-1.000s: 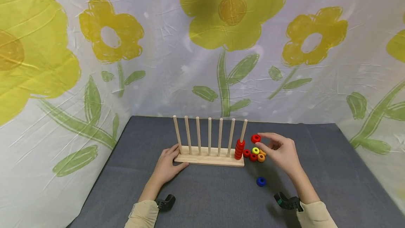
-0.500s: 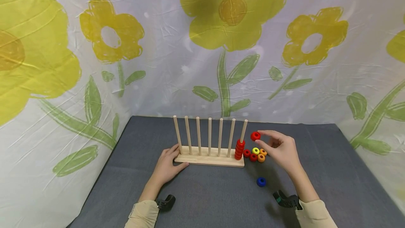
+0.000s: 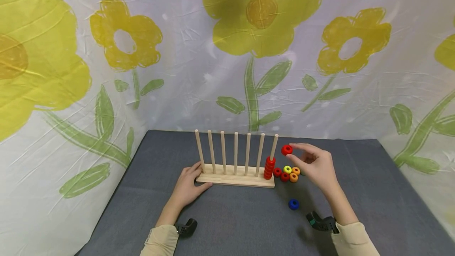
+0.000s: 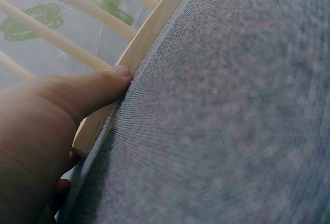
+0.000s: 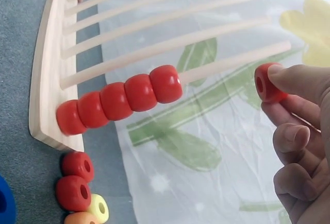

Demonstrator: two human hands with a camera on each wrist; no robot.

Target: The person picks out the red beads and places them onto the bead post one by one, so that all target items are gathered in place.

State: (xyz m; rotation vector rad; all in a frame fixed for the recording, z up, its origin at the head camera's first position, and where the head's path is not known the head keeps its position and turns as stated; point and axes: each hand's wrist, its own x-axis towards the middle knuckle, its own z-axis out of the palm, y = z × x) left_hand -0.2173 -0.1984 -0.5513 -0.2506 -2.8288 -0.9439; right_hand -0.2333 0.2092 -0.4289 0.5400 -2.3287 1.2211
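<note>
– what is at the far left?
– the left hand (image 3: 186, 187) is clamped on the left end of the wooden stand (image 3: 234, 180): its thumb lies on the front edge, and fingers go round the end.
– and to the right of this grip?
– seven pegs (image 3: 235, 151) stand in a row. the last one, farthest from the left hand, carries a stack of five red beads (image 3: 269, 168).
– what comes after it?
– on the table (image 3: 234, 216), lower than the pinch of the right hand (image 3: 318, 169), there is a small group: two loose red beads (image 3: 284, 177), one yellow bead (image 3: 287, 169) and two orange beads (image 3: 293, 177). a blue bead (image 3: 293, 204) lies alone, nearer to the person.
– and the pinch itself?
– thumb and forefinger are closed on the held red bead (image 3: 286, 150). it is in the air, just to the right of the last peg's upper part, apart from it.
– the other fingers?
– they are curled, below the pinch.
</note>
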